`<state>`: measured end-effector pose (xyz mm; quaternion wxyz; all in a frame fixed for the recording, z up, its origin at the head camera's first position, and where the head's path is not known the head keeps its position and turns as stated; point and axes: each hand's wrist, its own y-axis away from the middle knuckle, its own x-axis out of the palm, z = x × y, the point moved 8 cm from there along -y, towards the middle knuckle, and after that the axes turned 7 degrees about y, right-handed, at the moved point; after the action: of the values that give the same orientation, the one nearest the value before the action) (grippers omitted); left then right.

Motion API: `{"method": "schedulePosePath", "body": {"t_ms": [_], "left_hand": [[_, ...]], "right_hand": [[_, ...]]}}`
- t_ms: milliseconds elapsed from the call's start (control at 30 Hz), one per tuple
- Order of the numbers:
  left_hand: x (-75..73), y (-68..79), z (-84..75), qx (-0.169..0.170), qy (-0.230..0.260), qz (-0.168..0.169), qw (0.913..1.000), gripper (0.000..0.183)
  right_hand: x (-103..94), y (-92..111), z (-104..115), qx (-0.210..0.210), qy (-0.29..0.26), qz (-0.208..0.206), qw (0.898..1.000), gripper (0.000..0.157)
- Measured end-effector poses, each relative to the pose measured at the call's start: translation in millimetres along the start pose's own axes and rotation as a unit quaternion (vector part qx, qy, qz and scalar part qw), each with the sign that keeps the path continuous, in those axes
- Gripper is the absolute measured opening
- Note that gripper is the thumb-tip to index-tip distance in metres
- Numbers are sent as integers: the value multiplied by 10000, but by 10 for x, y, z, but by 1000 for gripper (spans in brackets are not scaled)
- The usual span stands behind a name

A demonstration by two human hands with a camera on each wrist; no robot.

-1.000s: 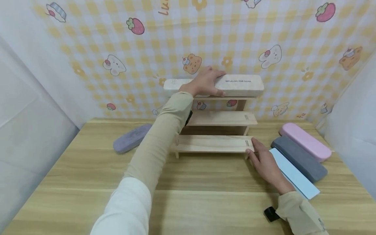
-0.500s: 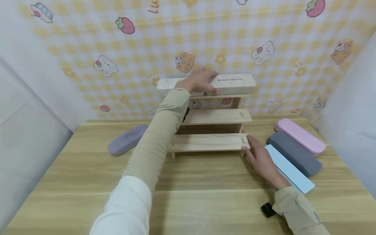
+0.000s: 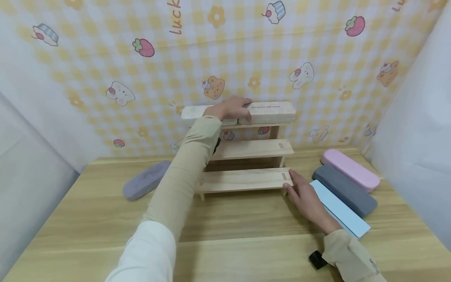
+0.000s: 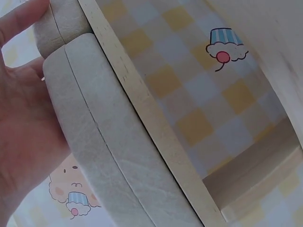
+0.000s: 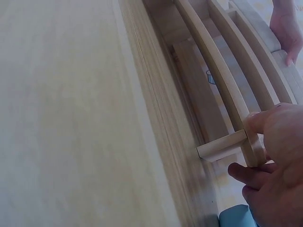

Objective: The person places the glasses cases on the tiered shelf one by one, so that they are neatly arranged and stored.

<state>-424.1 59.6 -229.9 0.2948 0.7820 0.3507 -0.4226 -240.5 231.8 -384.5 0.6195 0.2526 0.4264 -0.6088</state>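
A three-tier wooden stand (image 3: 246, 150) stands at the back of the table. Two off-white glasses cases lie end to end on its top shelf: the left case (image 3: 192, 113) and the right case (image 3: 269, 112), which has small printed lettering. My left hand (image 3: 230, 108) grips the left end of the right case from above, thumb in front. The left wrist view shows the left case (image 4: 94, 109) close up, the hand (image 4: 28, 113) beside it. My right hand (image 3: 306, 196) pinches the right end of the bottom shelf (image 3: 243, 179) between thumb and fingers.
On the left lies a purple-grey glasses case (image 3: 146, 181). To the right of the stand lie a pink case (image 3: 350, 169), a dark grey case (image 3: 344, 190) and a light blue case (image 3: 340, 208), side by side. A checked cloth (image 3: 158, 78) hangs behind.
The right off-white case has slid slightly left along the top shelf, its right end now nearly level with the shelf's end. The right hand stays on the stand. The head view has shifted.
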Motion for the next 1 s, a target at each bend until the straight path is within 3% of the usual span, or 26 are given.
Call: {"method": "schedulePosePath", "body": {"t_ms": [233, 400, 500, 600, 700, 800, 900, 1000], "left_hand": [[-87, 24, -88, 383, -413, -517, 9971, 76], [16, 60, -70, 640, -684, -396, 9948, 75], [-4, 114, -59, 839, -563, -459, 9938, 76], [-84, 190, -27, 1102, -258, -804, 9903, 74], [-199, 310, -30, 1525, -131, -1430, 9778, 67], [-267, 498, -24, 1996, -124, -2065, 9578, 58], [-293, 736, 16, 2334, -108, -2521, 9391, 49], [-327, 978, 59, 2497, -103, -2800, 9269, 45]], "right_hand": [[-59, -23, 26, -95, 11, -205, 9997, 59], [4, 46, 12, -14, -8, -104, 9999, 59], [-3, 47, 18, -61, -6, -153, 9999, 59], [-7, 22, 27, -120, -9, -217, 9997, 59], [-18, 1, 25, -109, -30, -250, 9996, 59], [-4, 8, 14, -34, -84, -199, 9998, 59], [14, 30, 13, 0, -105, -150, 9998, 59], [3, 48, 16, -13, -74, -136, 9999, 60]]}}
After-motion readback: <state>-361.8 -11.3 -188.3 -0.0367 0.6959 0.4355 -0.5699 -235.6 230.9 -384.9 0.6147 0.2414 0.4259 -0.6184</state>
